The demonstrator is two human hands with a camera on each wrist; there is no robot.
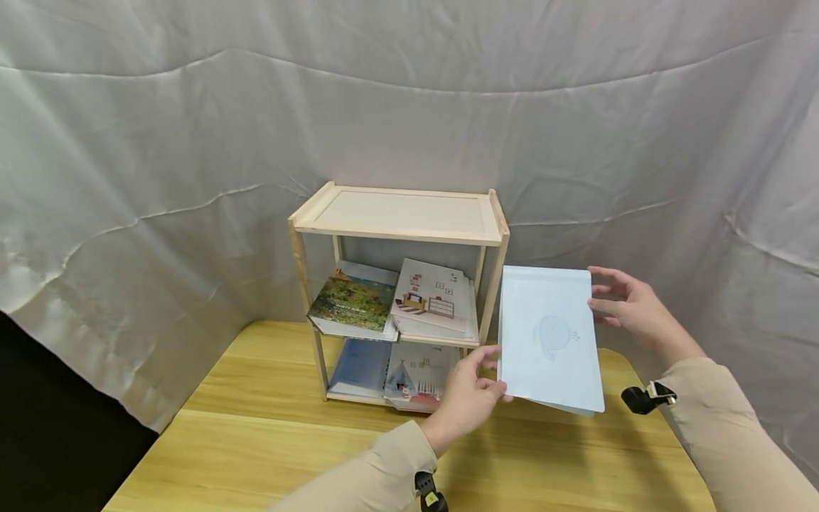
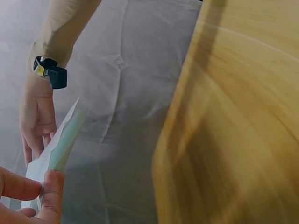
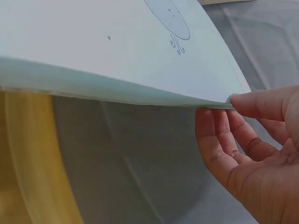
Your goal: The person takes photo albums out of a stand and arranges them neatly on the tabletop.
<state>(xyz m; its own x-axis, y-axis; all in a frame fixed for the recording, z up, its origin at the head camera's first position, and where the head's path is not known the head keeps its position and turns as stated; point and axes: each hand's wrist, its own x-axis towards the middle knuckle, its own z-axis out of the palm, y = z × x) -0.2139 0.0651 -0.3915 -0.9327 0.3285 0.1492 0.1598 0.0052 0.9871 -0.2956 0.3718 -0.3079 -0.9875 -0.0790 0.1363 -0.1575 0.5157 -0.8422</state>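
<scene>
A thin pale-blue notebook [image 1: 549,348] with a small whale drawing on its cover is held up over the right part of the table. My left hand [image 1: 472,390] pinches its lower left edge between thumb and fingers. On the opposite side my right hand [image 1: 633,309] pinches the upper right edge, thumb on the cover and fingers behind. The right wrist view shows the notebook's page edges [image 3: 117,95] slightly fanned beside that hand. In the left wrist view the notebook [image 2: 58,149] appears nearly edge-on.
Left of the notebook stands a light wooden shelf [image 1: 403,213]. Its middle level holds a landscape-covered album [image 1: 352,299] and a book with a furniture drawing [image 1: 435,299]. Below lie a blue book [image 1: 362,366] and a tent-pictured book [image 1: 419,373]. Grey curtain [image 1: 409,92] surrounds the wooden table [image 1: 269,441].
</scene>
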